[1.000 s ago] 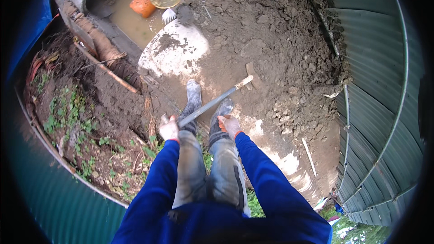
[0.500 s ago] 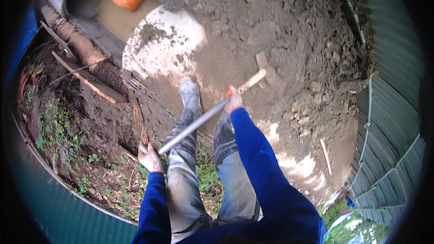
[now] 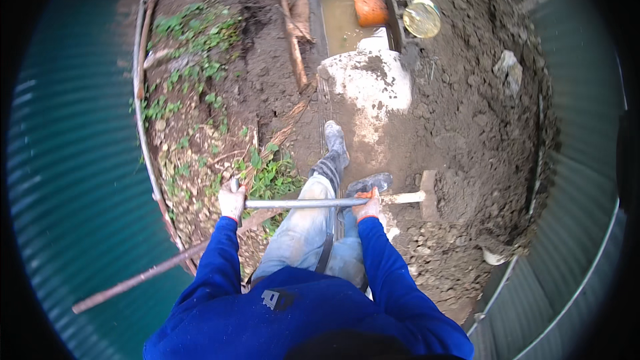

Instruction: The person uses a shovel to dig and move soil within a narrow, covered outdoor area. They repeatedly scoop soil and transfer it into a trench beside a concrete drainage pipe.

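Observation:
I hold a long shovel (image 3: 300, 203) level across my thighs. My left hand (image 3: 232, 201), in a pale work glove, is closed around the grip at its left end. Lower on the grey shaft, my right hand (image 3: 367, 205) is wrapped round it in a glove with orange on the fingers. The mud-coated blade (image 3: 428, 197) is out to the right, low over the brown soil; whether it touches cannot be made out. My muddy left boot (image 3: 337, 140) is forward, and my right boot (image 3: 369, 185) shows just beyond the shaft.
Ahead, a white mud-spotted slab (image 3: 373, 83) borders a pit of murky water (image 3: 340, 13) with an orange container (image 3: 371, 10). A round yellowish lid-like object (image 3: 421, 19) lies beside it. Green corrugated sheeting (image 3: 73, 140) stands left, grey-green sheeting (image 3: 580, 227) right. A pole (image 3: 140, 277) slants behind my left arm.
My view has swung round, so the pit now lies straight ahead. The shovel has gone from slanting forward to lying level, its blade drawn nearer my right side. Both hands keep their hold.

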The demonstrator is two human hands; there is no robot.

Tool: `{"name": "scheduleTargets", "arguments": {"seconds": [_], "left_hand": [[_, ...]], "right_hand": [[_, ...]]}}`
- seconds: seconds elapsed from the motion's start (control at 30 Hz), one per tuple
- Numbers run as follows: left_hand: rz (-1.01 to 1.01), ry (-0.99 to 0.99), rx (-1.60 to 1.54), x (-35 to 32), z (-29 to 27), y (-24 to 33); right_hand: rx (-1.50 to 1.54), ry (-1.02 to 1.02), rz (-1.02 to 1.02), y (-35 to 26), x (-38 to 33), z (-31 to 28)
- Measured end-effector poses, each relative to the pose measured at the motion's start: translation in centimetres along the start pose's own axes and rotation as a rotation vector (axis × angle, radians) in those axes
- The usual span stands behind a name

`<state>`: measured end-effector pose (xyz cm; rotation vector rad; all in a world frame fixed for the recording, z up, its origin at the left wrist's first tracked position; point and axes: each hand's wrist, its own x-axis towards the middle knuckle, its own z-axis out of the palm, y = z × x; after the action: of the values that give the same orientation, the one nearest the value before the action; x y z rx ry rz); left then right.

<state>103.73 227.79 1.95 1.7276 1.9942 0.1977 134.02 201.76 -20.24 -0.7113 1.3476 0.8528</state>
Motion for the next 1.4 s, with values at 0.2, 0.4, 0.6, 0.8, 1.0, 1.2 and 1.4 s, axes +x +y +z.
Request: {"name": "scheduleTargets", "arguments": {"seconds": [0.2, 0.4, 0.6, 0.8, 1.0, 1.2, 1.4], "left_hand": [[-0.066, 0.021, -0.119, -2.6, -10.1, -1.1], [-0.283, -0.101, -0.124, -1.1, -13.4, -3.9], [-0.365, -0.073, -0.222, -0.5, -15.2, -10.3], [-0.673, 0.014, -0.554, -3.4, -15.8, -18.8], [-1.098, 0.04, -0.839, -1.5, -14.6, -15.9], [-0.899, -0.404, -1.373, 16.6, -18.0, -6.3], [-0.957, -0.357, -1.496, 27.6, -20.2, -4.6]], "right_hand": [[-0.177, -0.015, -0.072, 4.3, -9.5, 0.4], [-0.195, 0.031, -0.034, 7.8, -9.2, 0.6], [-0.262, 0.113, -0.035, 12.1, -7.6, 2.8], [-0.567, 0.109, -0.094, 19.1, -9.0, 11.5], [-0.912, -0.086, -0.288, 28.2, -9.6, 28.4], [-1.126, -0.589, -0.323, 40.8, -7.6, 56.2], [-1.021, -0.569, -0.492, 48.2, -10.5, 65.4]]}}
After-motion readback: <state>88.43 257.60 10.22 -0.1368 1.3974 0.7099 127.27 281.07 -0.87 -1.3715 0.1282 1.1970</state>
